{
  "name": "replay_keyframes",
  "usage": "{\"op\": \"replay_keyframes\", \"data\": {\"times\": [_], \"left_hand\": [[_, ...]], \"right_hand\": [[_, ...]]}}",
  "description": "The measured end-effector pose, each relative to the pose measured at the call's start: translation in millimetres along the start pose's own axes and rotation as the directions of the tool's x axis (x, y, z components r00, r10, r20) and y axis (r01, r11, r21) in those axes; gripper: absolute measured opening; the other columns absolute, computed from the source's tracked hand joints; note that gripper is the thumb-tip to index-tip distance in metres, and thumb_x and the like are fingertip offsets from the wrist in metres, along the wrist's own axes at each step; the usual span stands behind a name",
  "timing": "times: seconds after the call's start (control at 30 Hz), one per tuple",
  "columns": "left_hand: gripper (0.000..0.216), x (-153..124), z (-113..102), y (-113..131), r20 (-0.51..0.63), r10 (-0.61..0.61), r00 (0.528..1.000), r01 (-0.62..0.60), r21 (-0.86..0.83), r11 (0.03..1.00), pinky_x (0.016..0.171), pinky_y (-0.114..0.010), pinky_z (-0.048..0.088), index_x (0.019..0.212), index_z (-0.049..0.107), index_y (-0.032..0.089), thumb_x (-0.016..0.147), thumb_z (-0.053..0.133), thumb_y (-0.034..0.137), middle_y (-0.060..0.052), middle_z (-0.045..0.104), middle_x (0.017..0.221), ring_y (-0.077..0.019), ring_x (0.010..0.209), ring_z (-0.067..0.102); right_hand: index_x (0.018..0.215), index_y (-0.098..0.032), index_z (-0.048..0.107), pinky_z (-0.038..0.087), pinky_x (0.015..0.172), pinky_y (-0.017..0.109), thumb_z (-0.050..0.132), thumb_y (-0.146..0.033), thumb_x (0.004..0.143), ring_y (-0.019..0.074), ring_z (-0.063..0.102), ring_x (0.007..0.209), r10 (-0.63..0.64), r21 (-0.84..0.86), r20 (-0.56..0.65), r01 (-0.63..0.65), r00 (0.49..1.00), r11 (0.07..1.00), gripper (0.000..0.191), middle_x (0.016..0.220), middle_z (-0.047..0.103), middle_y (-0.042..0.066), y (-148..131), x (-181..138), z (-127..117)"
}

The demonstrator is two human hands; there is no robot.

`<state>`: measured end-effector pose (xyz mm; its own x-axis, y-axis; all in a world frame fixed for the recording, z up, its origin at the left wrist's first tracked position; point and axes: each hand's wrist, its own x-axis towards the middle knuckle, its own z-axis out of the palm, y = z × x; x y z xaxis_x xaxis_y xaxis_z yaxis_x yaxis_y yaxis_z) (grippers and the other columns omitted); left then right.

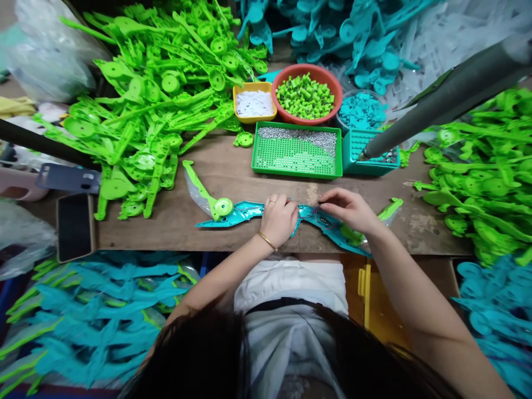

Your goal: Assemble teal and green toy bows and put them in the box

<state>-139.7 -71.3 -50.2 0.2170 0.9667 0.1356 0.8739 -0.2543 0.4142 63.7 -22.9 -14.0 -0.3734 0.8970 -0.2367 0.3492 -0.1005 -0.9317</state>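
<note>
Left hand (279, 220) — grip closed over middle of long bow-shaped teal plastic body (249, 210), lying on brown wooden desk (166, 235). Right hand (349, 208) — grip narrow, fingertips at body's right half; cannot tell if anything is pinched. Lime-green plastic limb (222, 207) at body's left end. Beyond: rectangular green plastic tray (297, 172) with small silvery pieces (299, 134), round orange-red bowl (338, 95) behind.
</note>
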Motion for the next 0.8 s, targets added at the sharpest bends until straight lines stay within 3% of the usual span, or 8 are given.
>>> {"op": "replay_keyframes", "data": {"times": [0.13,0.3,0.5,0.6,0.7,0.8], "left_hand": [[0.022,-3,1,1,-0.016,0.004,1.0,-0.004,-0.028,1.0,0.082,-0.037,0.039,0.094,0.071,0.022,0.093,0.05,0.03,-0.007,0.062,0.094,-0.024,0.093,0.051],[0.021,-3,4,3,-0.022,0.022,1.0,-0.024,-0.084,0.996,0.083,-0.037,0.04,0.097,0.072,0.023,0.092,0.053,0.028,-0.007,0.062,0.098,-0.0235,0.097,0.05],[0.021,-5,4,4,-0.03,0.085,0.996,-0.088,-0.133,0.987,0.089,-0.039,0.039,0.097,0.073,0.025,0.091,0.052,0.028,-0.007,0.06,0.103,-0.0232,0.101,0.049],[0.021,-10,2,6,-0.014,0.125,0.992,-0.125,-0.085,0.988,0.093,-0.044,0.037,0.099,0.072,0.026,0.089,0.054,0.032,-0.009,0.058,0.113,-0.0265,0.107,0.047],[0.027,-17,2,5,0.01,0.161,0.987,-0.16,-0.043,0.986,0.098,-0.051,0.033,0.106,0.07,0.025,0.086,0.059,0.04,-0.012,0.054,0.124,-0.031,0.115,0.044],[0.033,-22,4,-1,-0.024,0.213,0.977,-0.214,-0.072,0.974,0.099,-0.052,0.035,0.111,0.067,0.022,0.086,0.06,0.041,-0.015,0.052,0.128,-0.0315,0.117,0.044]], "right_hand": [[0.092,-0.022,0.063,0.056,0.07,0.034,0.068,-0.046,0.075,0.0182,0.068,0.07,0.063,-0.011,-0.021,-0.063,0.998,0.998,0.03,0.076,0.068,0.002,2,2,3],[0.094,-0.022,0.067,0.055,0.064,0.033,0.067,-0.043,0.075,0.0163,0.066,0.063,0.04,-0.027,-0.015,-0.041,0.999,0.999,0.029,0.085,0.07,0.003,4,4,6],[0.089,-0.021,0.071,0.055,0.075,0.033,0.065,-0.037,0.076,0.0164,0.066,0.073,-0.032,-0.071,0.003,0.032,0.999,0.997,0.021,0.084,0.072,0.003,8,13,5],[0.096,-0.021,0.071,0.054,0.079,0.033,0.06,-0.033,0.08,0.0177,0.068,0.083,-0.061,-0.135,0.093,0.073,0.994,0.988,0.023,0.094,0.073,0.004,13,19,4],[0.101,-0.021,0.071,0.053,0.083,0.034,0.06,-0.028,0.081,0.019,0.067,0.09,-0.145,-0.309,0.173,0.194,0.974,0.931,0.024,0.1,0.073,0.005,16,25,7],[0.101,-0.022,0.072,0.052,0.083,0.036,0.06,-0.025,0.084,0.02,0.066,0.088,-0.28,-0.503,0.219,0.354,0.935,0.789,0.021,0.095,0.073,0.006,16,27,12]]}}
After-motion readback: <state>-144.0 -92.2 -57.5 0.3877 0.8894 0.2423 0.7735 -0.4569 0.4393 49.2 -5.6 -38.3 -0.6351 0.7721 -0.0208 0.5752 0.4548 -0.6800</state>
